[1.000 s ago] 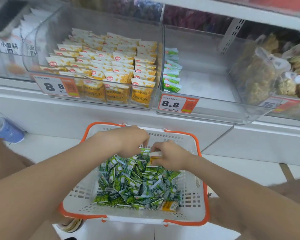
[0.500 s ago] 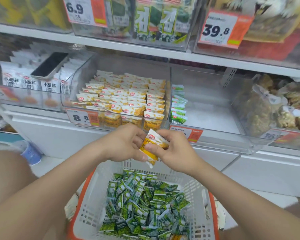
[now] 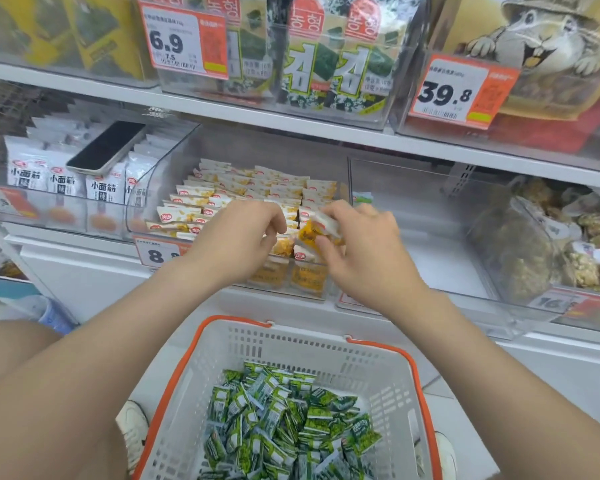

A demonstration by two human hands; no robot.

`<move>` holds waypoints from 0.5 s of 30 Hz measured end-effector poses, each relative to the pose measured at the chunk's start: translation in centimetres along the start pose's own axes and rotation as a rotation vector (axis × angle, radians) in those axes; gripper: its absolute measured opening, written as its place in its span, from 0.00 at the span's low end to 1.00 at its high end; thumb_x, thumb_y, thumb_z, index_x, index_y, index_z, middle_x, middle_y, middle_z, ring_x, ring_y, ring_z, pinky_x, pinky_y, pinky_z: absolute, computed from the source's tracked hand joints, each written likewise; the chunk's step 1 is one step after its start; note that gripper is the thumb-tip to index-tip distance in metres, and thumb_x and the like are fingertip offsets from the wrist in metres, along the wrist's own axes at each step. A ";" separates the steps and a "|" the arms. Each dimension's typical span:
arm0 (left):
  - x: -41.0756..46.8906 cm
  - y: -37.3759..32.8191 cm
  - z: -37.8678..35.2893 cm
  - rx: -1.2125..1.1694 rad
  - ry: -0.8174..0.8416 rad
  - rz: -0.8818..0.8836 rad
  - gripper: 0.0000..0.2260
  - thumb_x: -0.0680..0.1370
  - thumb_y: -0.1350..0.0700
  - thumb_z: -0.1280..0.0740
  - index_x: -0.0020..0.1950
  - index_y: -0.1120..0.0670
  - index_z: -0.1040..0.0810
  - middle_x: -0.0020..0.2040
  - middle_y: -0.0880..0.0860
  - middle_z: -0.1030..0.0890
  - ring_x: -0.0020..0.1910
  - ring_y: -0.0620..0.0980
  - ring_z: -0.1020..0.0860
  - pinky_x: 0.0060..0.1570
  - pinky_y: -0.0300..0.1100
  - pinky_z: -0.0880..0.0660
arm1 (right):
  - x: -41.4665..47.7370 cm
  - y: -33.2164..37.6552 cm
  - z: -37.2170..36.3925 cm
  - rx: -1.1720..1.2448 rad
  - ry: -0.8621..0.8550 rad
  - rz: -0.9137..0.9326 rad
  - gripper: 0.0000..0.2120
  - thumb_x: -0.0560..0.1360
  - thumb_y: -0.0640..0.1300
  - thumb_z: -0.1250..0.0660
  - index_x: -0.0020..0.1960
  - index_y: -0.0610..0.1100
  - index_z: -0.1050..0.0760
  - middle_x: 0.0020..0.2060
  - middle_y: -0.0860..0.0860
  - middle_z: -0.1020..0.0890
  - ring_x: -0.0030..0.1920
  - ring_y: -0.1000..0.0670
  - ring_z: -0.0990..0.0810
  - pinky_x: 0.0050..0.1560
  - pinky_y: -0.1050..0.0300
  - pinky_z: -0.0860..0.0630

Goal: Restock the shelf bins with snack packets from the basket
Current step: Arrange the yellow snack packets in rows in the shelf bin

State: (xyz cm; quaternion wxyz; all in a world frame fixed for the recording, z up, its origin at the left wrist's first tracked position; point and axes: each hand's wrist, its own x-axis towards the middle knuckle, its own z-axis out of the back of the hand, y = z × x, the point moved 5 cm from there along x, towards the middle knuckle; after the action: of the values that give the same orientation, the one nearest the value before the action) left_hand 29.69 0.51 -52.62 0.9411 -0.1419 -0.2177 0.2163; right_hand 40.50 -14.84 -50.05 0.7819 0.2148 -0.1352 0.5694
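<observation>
Fingers (image 3: 336,212) of the right hand (image 3: 368,251) are clamped on a yellow snack packet (image 3: 310,233), with the thumb on its near side and the other fingers over its white top edge. The packet is held tilted, just above the front row of the clear shelf bin (image 3: 160,192). Left of these fingers, the left hand (image 3: 232,244) has its fingers (image 3: 274,220) curled, the tips just beside the held packet. It cannot be told whether they touch it.

Behind and beneath both sets of fingers, matching yellow packets (image 3: 222,188) stand in rows in the bin. Its price label (image 3: 156,252) lies left of the left wrist. Right of the right-hand fingers, the neighbouring clear bin (image 3: 413,209) holds a few green packets (image 3: 361,197) at its left wall.

Well below the fingers, between the forearms, is a white basket (image 3: 291,344) with an orange rim, holding a loose heap of green snack packets (image 3: 284,420). Far left of the fingers, a phone (image 3: 108,147) lies on white packets (image 3: 59,178). Above, seaweed packs (image 3: 326,64) fill the upper shelf.
</observation>
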 end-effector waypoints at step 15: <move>5.7 -0.7 -5.1 0.049 0.408 -0.077 0.16 0.72 0.59 0.25 0.32 0.46 0.29 0.31 0.43 0.27 0.33 0.42 0.27 0.38 0.45 0.29 | 5.2 -0.5 -4.1 -0.401 0.567 0.203 0.02 0.81 0.45 0.35 0.49 0.51 0.25 0.36 0.54 0.26 0.40 0.49 0.31 0.51 0.47 0.38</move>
State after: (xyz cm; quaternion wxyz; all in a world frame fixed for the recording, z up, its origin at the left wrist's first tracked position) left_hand 36.92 1.70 -54.79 0.9764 -0.1515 -0.0223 0.1523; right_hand 42.45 -8.63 -51.30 0.7545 -0.1236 -0.0426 0.6431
